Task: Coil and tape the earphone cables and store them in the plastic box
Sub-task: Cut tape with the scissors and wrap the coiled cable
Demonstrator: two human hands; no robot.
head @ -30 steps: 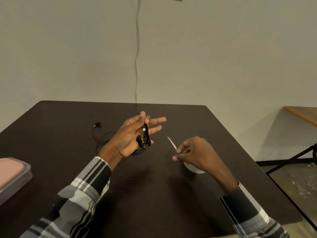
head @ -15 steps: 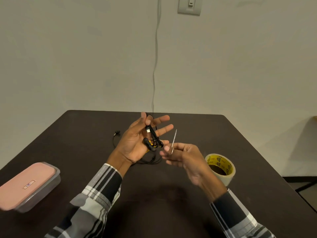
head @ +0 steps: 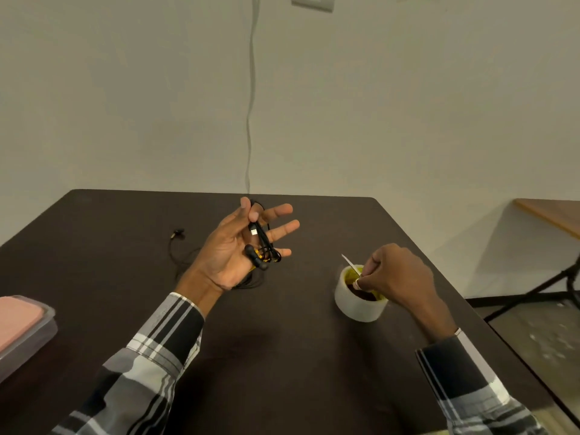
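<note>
Earphone cable (head: pixel 262 246), coiled, lies across the raised left hand (head: pixel 238 249), palm up, thumb pinning it, fingers spread above the table (head: pixel 282 356). Right hand (head: pixel 398 274) pinches a tape strip (head: pixel 351 264) over the tape roll (head: pixel 357 304).

Between the two raised hands the dark brown tabletop (head: pixel 282 309) lay open, a wide lane running from the near edge toward the far edge by the wall. On the right side stood the squat roll of clear packing tape with a yellow-printed core (head: pixel 357 301), the right hand (head: pixel 398 274) held just over it. A loose black earphone cable with a small earbud end (head: pixel 180 246) trailed on the table beyond and under the left hand (head: pixel 238 249), cluttering the far left. The clear plastic box with a pink lid (head: pixel 22 324) occupied the left edge, well apart from both hands.
</note>
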